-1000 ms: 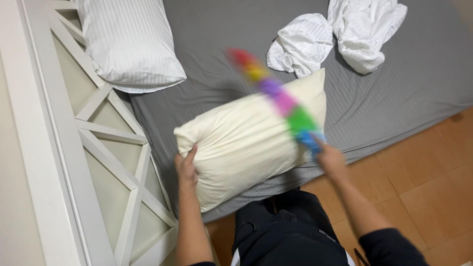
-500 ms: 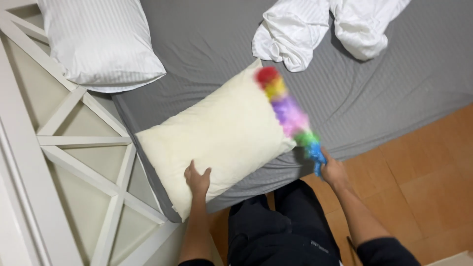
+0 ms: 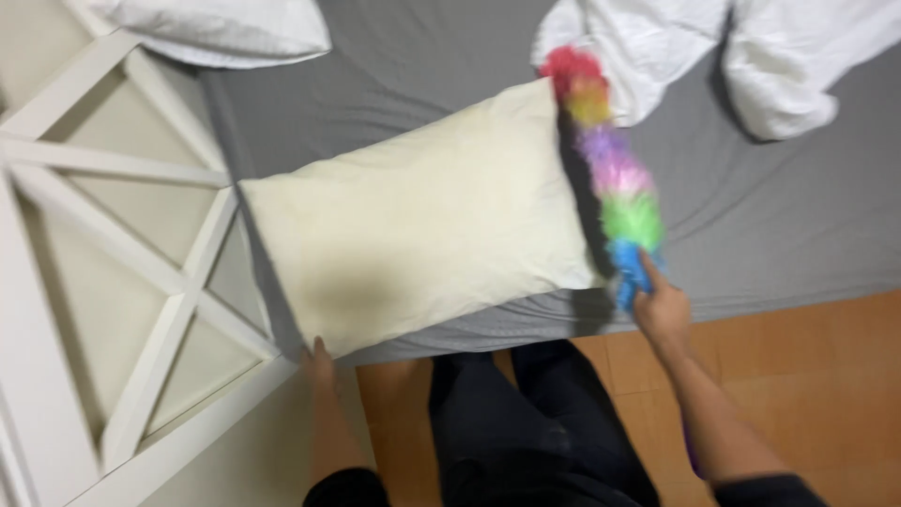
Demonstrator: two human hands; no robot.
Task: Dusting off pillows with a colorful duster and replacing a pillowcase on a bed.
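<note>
The large cream-coloured fabric pillow [image 3: 418,230] is now lying flatter and turned longways across the grey sheeted mattress [image 3: 751,225], where half a second ago it was sitting more on its corner; it is filling the middle of the view, its lower left corner reaching the bed's edge at about seven o'clock. The left hand [image 3: 317,361] is sliding down from the pillow's face to that lower corner and is now touching only its edge, fingers tucked under the fabric, so I cannot tell whether they are pinching it or just resting there. The right hand [image 3: 662,310] is staying wrapped tightly around the handle of the fluffy rainbow-coloured feather duster [image 3: 610,174], which is swinging from the pillow's top surface to its right-hand side, at about two o'clock, with the red tip near the crumpled white cloth bundle [image 3: 648,47]. To my eye this means the sweeping is moving off the pillow's face toward its far edge. The duster's handle is hidden inside the fist, the striped white pillow [image 3: 225,28] at eleven o'clock is cut off by the frame, and the white cross-braced wooden bed frame [image 3: 122,282] at nine o'clock is smeared by motion blur.
</note>
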